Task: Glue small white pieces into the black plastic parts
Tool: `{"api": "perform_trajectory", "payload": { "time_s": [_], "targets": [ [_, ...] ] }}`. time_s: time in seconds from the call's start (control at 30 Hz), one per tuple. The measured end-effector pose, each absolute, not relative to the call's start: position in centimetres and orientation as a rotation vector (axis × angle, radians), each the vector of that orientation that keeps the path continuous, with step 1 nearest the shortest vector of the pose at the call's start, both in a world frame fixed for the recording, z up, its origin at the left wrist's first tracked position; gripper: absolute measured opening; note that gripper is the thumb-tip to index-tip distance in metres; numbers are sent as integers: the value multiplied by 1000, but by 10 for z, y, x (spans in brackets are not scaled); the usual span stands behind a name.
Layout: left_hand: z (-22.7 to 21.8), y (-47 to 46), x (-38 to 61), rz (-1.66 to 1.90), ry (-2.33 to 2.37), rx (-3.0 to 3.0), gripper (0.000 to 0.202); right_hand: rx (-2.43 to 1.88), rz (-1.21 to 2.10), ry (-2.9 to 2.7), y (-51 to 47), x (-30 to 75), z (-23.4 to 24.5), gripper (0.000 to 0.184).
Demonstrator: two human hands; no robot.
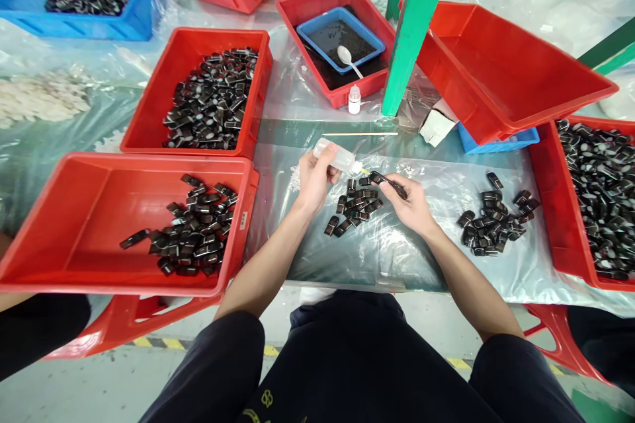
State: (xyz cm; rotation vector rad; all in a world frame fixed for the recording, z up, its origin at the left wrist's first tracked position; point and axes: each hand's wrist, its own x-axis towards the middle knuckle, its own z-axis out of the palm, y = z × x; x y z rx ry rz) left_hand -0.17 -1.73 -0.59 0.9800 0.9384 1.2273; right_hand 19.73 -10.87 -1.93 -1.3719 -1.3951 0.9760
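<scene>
My left hand is closed round a small clear squeeze bottle, tilted with its nozzle toward the right. My right hand pinches a small black plastic part just beyond the nozzle. Between and below the hands lies a small pile of the same black parts on the plastic-covered table. A second pile of black parts lies to the right of my right hand.
Red bins with black parts stand at near left, behind it and far right. An empty tilted red bin, a green post, a blue tray with spoon and a small dropper bottle stand behind.
</scene>
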Motion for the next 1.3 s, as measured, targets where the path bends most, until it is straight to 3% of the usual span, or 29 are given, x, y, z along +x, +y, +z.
{"api": "perform_trajectory", "payload": {
  "time_s": [0.47,0.9,1.03,1.3],
  "targets": [
    [-6,-17,-2,1226,974,982,65,-1373,991,-1373,-108,196,-17,74],
    [-8,-17,-1,1243,976,950,65,-1357,978,-1314,-106,195,-20,63],
    [-8,-18,0,1248,971,941,64,-1368,964,-1252,-105,194,-20,69],
    [-9,-23,4,1229,945,955,62,-1241,1400,-884,-105,190,-10,74]
  ]
}}
